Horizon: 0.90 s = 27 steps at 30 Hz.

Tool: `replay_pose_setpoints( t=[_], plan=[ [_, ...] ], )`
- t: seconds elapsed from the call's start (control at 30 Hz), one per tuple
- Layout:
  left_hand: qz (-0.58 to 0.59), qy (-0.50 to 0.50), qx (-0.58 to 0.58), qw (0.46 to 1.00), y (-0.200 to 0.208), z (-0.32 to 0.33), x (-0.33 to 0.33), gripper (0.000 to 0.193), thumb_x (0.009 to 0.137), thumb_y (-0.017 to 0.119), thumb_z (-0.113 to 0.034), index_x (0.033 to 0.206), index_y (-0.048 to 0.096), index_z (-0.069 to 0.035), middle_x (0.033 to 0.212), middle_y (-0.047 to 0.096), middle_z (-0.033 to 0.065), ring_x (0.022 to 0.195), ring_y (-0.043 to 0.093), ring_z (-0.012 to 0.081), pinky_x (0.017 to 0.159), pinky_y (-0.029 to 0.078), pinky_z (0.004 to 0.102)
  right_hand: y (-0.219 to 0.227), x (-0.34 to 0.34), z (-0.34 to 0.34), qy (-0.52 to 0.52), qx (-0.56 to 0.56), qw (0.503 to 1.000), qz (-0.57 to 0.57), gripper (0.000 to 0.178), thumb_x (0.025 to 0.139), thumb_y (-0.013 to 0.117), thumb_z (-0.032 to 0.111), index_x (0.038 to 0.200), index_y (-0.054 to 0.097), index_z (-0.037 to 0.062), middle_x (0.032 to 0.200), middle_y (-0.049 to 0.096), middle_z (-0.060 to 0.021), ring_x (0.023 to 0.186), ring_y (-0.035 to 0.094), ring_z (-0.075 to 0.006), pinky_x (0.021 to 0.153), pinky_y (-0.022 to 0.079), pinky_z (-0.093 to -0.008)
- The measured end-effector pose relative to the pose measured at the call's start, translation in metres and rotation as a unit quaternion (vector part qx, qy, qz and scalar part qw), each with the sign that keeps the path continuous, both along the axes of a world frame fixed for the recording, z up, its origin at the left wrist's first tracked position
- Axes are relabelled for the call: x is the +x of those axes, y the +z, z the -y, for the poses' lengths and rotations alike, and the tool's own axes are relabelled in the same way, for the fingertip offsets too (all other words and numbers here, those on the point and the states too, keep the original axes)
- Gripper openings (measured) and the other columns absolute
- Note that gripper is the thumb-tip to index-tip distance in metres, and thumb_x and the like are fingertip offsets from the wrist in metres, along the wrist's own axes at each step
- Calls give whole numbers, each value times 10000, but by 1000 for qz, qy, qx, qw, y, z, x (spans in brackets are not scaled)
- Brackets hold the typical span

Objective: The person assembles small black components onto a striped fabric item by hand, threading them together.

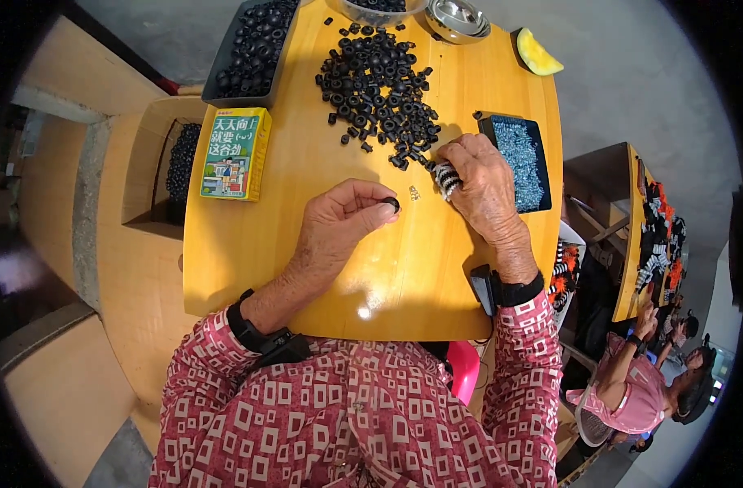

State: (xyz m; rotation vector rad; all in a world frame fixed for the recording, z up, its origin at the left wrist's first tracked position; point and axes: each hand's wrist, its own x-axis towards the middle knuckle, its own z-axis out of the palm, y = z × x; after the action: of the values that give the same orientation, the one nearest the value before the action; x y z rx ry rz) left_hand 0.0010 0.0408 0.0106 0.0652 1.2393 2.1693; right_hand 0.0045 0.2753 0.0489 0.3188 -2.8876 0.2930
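Observation:
My left hand (335, 224) pinches a small round black part (392, 204) between thumb and forefinger, just above the yellow wooden table (371, 276). A black-and-white striped piece (446, 180) is tucked under the curled fingers of my right hand (487, 180). The fingertips of that hand reach the near right edge of a loose pile of small black parts (379, 89), some of them ring-shaped. Between my two hands lie a few tiny gold-coloured pieces (414, 193). What else the right fingertips may hold is hidden by the hand.
A black tray of small blue pieces (518, 163) stands beside my right hand. A bin of black parts (253, 53), a yellow-green carton (235, 154), metal bowls (457, 20) and a melon slice (538, 53) sit around the table. People (631, 382) are at the right.

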Motion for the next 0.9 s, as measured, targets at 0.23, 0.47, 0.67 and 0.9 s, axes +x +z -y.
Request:
replay_pose_setpoints(
  t=[0.23,0.47,0.67,0.9],
  plan=[
    [44,-25,21,998,5,-1,-2,238,924,701,-79,1147,657,-7,1034,710,79,942,685,156,873,538,274,22,35,18,-30,-263,964,-15,199,756,716,-18,946,660,5,846,646,-101,766,638,-240,707,515,-315],
    [31,-55,96,993,3,-2,7,252,911,709,-53,1154,655,-19,1059,693,59,976,674,153,893,542,278,31,73,52,-40,-382,923,26,223,754,718,-74,953,679,17,873,663,-67,793,648,-161,724,510,-269],
    [-16,-97,78,992,3,0,13,231,912,698,-36,1141,671,-18,1052,692,36,990,646,112,893,529,265,37,86,60,-13,-342,940,-5,316,705,726,-84,1004,711,18,924,675,-89,833,674,-210,750,539,-302],
    [-49,-114,41,991,3,6,21,253,923,688,-28,1171,664,11,1063,692,32,1003,640,104,918,526,260,38,93,62,2,-262,965,-5,340,709,723,-85,1030,708,25,908,664,-95,833,677,-225,733,538,-304]
  ],
)
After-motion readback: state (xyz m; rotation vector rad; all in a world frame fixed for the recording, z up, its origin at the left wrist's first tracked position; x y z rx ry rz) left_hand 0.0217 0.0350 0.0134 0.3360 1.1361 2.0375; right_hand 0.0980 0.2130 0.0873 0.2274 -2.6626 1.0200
